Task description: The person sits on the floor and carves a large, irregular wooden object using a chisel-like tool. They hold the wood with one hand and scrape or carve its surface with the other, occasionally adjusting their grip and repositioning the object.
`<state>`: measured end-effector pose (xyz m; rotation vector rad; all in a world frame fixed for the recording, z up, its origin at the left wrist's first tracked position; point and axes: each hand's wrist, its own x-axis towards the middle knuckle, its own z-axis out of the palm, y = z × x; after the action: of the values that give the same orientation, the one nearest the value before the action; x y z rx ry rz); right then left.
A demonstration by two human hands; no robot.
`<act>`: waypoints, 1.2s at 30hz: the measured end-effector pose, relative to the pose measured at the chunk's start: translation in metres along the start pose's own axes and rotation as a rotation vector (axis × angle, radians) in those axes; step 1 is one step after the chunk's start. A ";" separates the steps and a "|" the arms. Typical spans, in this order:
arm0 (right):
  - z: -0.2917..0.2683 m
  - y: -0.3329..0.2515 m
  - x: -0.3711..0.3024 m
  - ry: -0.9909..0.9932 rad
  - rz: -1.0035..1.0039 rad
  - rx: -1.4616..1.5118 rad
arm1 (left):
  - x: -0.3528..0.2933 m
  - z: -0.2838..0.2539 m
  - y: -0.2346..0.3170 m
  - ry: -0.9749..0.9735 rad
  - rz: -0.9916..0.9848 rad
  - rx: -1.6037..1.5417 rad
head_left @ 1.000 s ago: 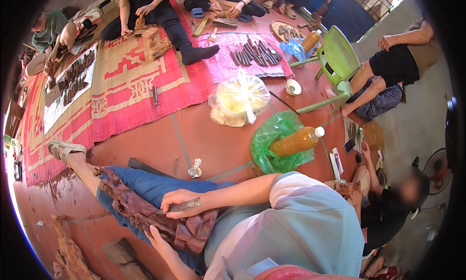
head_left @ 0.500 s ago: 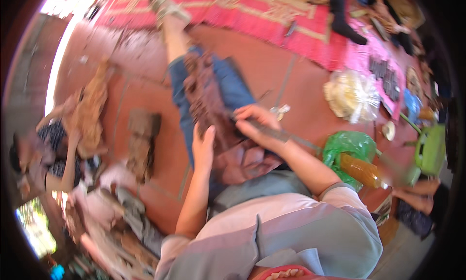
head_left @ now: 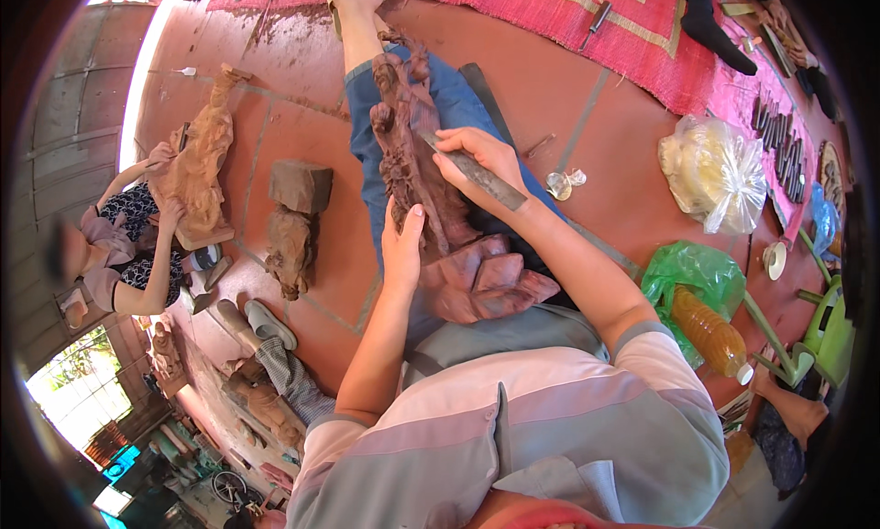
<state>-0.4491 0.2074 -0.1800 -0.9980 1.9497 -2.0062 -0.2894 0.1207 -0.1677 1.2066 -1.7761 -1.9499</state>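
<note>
A long reddish-brown wood carving (head_left: 401, 148) lies along my lap, its knobbly figured end on my blue-trousered leg and its blocky base (head_left: 481, 281) near my waist. My left hand (head_left: 404, 245) is closed round the carving's left side, thumb on top. In my right hand (head_left: 481, 151) is a flat grey strip-shaped tool (head_left: 492, 182), perhaps a file, running beneath the palm toward the wrist. Its far tip reaches the carving's upper right side, beside my fingertips.
Two brown wood blocks (head_left: 301, 188) stand left of my leg. A co-worker holds a paler carving (head_left: 206, 162) further left. To my right lie a green bag (head_left: 692, 277), a bottle of amber liquid (head_left: 710, 332), a clear bag (head_left: 710, 171) and a row of dark tools (head_left: 779, 144).
The whole view has shifted, and the picture is sharper. My right hand and the flat tool sit further up the carving; my left hand still grips its side.
</note>
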 end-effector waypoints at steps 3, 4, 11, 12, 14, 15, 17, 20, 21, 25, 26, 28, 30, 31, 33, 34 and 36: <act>0.004 0.008 0.010 0.022 -0.074 -0.033 | 0.000 0.001 0.004 0.000 -0.013 0.021; 0.005 0.009 0.006 0.016 -0.088 -0.069 | -0.001 0.003 0.008 0.002 -0.032 0.017; 0.008 0.000 0.009 0.023 -0.096 -0.094 | 0.001 0.000 0.003 0.023 -0.003 0.032; 0.010 0.000 0.009 0.027 -0.088 -0.101 | 0.000 0.001 0.007 0.013 -0.029 0.035; 0.010 -0.002 0.006 0.019 -0.096 -0.131 | -0.001 0.000 0.008 0.013 -0.084 0.050; 0.007 -0.005 0.001 0.006 -0.116 -0.152 | -0.001 -0.001 0.006 0.012 -0.072 0.036; 0.001 -0.014 0.003 -0.064 -0.115 -0.183 | 0.000 -0.003 0.003 0.013 -0.055 0.014; 0.011 -0.002 0.015 0.050 -0.146 -0.139 | 0.001 0.000 0.007 0.002 -0.054 0.003; 0.014 -0.002 0.019 0.069 -0.128 -0.158 | 0.002 0.000 0.008 0.005 -0.067 0.011; 0.008 -0.006 -0.001 0.018 -0.154 -0.230 | 0.001 0.000 0.005 -0.008 -0.049 -0.023; 0.009 -0.007 0.004 0.012 -0.154 -0.204 | 0.001 0.000 0.007 -0.011 -0.045 -0.025; 0.007 -0.008 0.010 0.002 -0.133 -0.161 | -0.001 -0.001 0.007 -0.021 -0.043 -0.034; 0.015 0.004 0.020 0.086 -0.165 -0.182 | 0.003 -0.001 0.010 -0.027 -0.052 -0.018; 0.017 0.009 0.020 0.099 -0.165 -0.186 | 0.005 -0.002 0.006 -0.027 -0.038 -0.018; 0.014 0.005 0.014 0.054 -0.157 -0.218 | 0.001 0.000 0.007 -0.015 -0.060 -0.016; 0.014 0.002 0.012 0.046 -0.118 -0.199 | -0.001 0.002 0.010 -0.004 -0.092 -0.013; 0.012 -0.003 0.008 0.032 -0.030 -0.166 | 0.000 0.001 0.008 -0.004 -0.068 -0.031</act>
<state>-0.4473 0.1934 -0.1760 -1.0425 2.1599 -1.9119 -0.2934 0.1195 -0.1605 1.2693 -1.7211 -2.0104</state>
